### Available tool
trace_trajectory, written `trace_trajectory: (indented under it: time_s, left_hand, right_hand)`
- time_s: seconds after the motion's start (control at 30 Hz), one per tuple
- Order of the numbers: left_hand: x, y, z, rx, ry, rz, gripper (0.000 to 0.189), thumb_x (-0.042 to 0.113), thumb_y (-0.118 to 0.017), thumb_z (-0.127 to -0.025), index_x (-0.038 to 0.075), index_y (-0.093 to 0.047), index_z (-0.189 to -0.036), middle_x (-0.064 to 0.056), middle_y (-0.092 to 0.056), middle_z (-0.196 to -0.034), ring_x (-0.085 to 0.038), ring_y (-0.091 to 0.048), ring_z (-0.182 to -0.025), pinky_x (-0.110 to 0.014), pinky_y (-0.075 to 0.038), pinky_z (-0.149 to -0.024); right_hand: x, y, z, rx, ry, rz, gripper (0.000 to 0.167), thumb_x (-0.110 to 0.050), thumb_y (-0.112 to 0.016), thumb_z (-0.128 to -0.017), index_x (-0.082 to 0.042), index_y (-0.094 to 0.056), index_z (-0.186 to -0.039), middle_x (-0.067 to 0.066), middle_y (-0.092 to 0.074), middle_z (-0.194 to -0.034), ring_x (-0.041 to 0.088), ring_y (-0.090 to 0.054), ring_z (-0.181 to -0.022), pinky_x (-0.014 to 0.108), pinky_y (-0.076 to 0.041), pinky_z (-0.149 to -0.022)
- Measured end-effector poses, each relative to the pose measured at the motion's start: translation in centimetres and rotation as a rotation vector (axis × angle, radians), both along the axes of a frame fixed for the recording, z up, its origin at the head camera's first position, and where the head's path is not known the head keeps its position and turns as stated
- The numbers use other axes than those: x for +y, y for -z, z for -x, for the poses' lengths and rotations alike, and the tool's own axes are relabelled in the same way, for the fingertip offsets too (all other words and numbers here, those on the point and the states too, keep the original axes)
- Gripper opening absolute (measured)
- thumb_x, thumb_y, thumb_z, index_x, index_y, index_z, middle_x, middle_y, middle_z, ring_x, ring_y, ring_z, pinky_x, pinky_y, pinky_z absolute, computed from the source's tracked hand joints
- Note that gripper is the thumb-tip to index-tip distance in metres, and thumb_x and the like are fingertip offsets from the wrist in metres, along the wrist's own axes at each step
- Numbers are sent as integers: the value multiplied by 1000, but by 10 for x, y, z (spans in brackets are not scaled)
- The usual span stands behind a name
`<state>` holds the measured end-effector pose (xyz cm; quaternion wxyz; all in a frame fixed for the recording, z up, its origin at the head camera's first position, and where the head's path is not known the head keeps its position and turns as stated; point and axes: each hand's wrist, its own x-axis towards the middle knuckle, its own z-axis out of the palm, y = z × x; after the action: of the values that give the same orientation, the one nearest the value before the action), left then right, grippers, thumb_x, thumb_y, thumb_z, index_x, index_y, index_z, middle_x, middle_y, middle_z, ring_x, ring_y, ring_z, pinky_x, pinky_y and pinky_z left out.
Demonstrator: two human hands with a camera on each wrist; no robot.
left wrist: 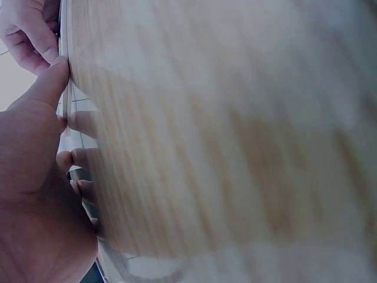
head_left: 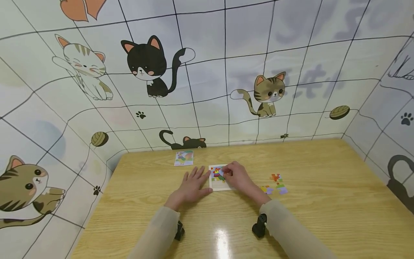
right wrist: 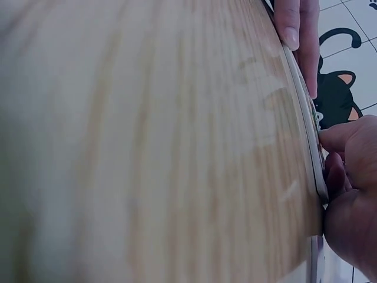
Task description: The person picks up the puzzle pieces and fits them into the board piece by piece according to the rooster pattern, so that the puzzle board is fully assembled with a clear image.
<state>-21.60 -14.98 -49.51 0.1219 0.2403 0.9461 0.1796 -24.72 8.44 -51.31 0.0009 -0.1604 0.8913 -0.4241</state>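
A small jigsaw puzzle tray with a white border lies on the table, partly filled with a colourful bird picture. My left hand rests palm down with its fingers spread, thumb and index finger touching the tray's left edge. Over the right part of the tray is my right hand, its fingers curled and the thumb pinching a puzzle piece against the picture; the hand mostly hides that piece. In the right wrist view the curled right hand sits low at the tray's edge.
Several loose puzzle pieces lie on the table right of the tray, near the right forearm. A square picture card lies at the back left. The wooden table ends at a cat-patterned wall covering.
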Motion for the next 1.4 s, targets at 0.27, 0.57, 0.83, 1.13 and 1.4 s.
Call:
trace_trajectory:
  time_s: [0.27,0.57,0.83,1.13,1.4]
  left_hand:
    - [2,0,0,9,4,-5,72,49,-53,-104,14,-30,-163,-16,-15,-170,-42,-6,-155,-68,-5,-118]
    - [1,4,0,9,3,0,73,51,-54,-104,14,-31,-163,-16,-16,-169,-43,-7,-155,-68,-7,-118]
    - [2,3,0,-4,10,-13,73,49,-54,-104,14,-31,-163,-16,-16,-169,-43,-6,-155,-68,-6,-118]
    - [-4,5,2,10,1,-32,73,47,-56,-103,11,-32,-162,-19,-16,-169,-45,-8,-154,-70,-4,-117]
    - [-3,4,2,-6,-1,-43,74,49,-56,-102,13,-31,-163,-17,-14,-170,-43,-5,-155,-69,-2,-118]
  right_hand:
    - [5,-2,1,2,-42,-19,11,-5,-75,-92,-3,-78,-102,4,-55,-90,16,-51,-77,30,-46,-68]
    - [15,-2,1,-100,-163,-4,37,-14,-84,-87,0,-75,-120,3,-54,-97,17,-51,-82,30,-48,-70]
    - [25,-2,3,-51,-274,-9,35,-10,-78,-91,5,-72,-122,7,-57,-104,15,-55,-85,28,-52,-73]
    - [13,-8,1,-47,-226,-100,34,-11,-78,-93,3,-72,-123,6,-56,-107,15,-53,-86,28,-49,-71]
    - [30,-19,-8,6,-161,70,27,-13,-82,-89,-1,-74,-113,10,-59,-117,21,-61,-93,35,-54,-80]
